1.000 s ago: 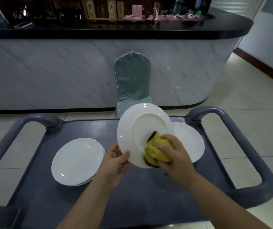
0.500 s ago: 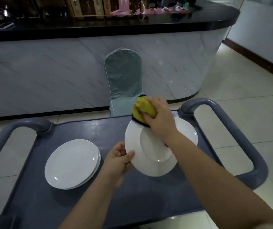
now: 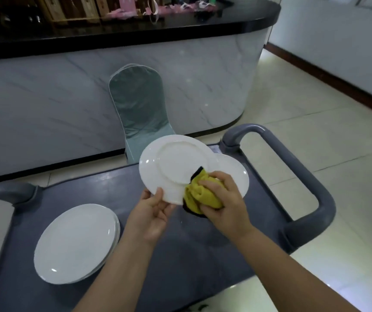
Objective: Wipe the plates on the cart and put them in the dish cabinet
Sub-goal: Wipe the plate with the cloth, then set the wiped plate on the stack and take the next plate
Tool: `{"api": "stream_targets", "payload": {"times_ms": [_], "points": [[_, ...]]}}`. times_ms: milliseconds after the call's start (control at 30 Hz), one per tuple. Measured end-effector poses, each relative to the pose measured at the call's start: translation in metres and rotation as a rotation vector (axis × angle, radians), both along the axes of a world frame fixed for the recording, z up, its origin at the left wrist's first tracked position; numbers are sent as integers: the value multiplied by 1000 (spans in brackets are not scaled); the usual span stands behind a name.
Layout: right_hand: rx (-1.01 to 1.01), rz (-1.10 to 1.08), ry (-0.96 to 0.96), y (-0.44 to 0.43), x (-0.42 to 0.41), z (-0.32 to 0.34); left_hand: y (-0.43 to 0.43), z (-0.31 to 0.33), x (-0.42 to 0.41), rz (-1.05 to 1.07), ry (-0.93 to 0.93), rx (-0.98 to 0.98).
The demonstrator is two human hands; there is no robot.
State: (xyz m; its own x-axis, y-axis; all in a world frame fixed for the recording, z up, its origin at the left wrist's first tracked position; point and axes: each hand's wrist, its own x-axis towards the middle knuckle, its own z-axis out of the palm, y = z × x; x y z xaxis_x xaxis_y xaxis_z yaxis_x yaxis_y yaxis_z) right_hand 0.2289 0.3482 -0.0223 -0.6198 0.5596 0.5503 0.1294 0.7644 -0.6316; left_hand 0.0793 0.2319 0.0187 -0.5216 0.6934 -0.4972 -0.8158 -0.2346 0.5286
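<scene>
My left hand (image 3: 151, 212) pinches the lower rim of a white plate (image 3: 171, 165), held tilted above the grey cart (image 3: 180, 255) with its underside toward me. A bunched yellow cloth (image 3: 199, 194) is gripped in my right hand (image 3: 223, 203) and pressed against the plate's lower right edge. Behind the held plate, another white plate (image 3: 234, 172) lies on the cart's right side. A stack of white plates (image 3: 77, 242) sits on the cart's left side.
The cart has grey tube handles on the right (image 3: 304, 176) and left (image 3: 7, 192). A chair with a pale green cover (image 3: 140, 104) stands beyond the cart, against a marble-fronted counter (image 3: 45, 97) with a black top. Tiled floor (image 3: 326, 131) lies to the right.
My right hand has swept the cloth from the plate's top edge down to its lower right edge. The left hand has kept hold of the plate, which now stands more upright.
</scene>
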Motion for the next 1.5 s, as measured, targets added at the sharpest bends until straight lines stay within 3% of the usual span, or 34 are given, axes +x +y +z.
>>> {"api": "stream_targets", "payload": {"times_ms": [100, 167, 233, 400, 567, 733, 933, 1133, 1500], "points": [[-157, -253, 67, 32, 35, -5, 0, 0, -12, -26, 11, 3], [-218, -380, 66, 44, 51, -8, 6, 2, -21, -75, 123, -27], [-267, -461, 52, 48, 60, -11, 18, 11, -28, -116, 368, -105], [-293, -463, -46, 39, 68, -15, 72, 22, -30, -171, 1180, -304], [-321, -541, -47, 32, 76, -14, 115, 10, -21, -257, 1713, -418], [-346, -601, -29, 25, 91, -8, 123, -7, -11, -171, 2120, -292], [-385, -639, -53, 14, 99, -14, 116, -45, -18, -262, 2331, -176], [-416, -641, -89, 1, 99, -27, 100, -88, -16, -512, 2266, 45], [-432, -587, -100, -9, 85, -29, 82, -122, 1, -575, 2266, -99]]}}
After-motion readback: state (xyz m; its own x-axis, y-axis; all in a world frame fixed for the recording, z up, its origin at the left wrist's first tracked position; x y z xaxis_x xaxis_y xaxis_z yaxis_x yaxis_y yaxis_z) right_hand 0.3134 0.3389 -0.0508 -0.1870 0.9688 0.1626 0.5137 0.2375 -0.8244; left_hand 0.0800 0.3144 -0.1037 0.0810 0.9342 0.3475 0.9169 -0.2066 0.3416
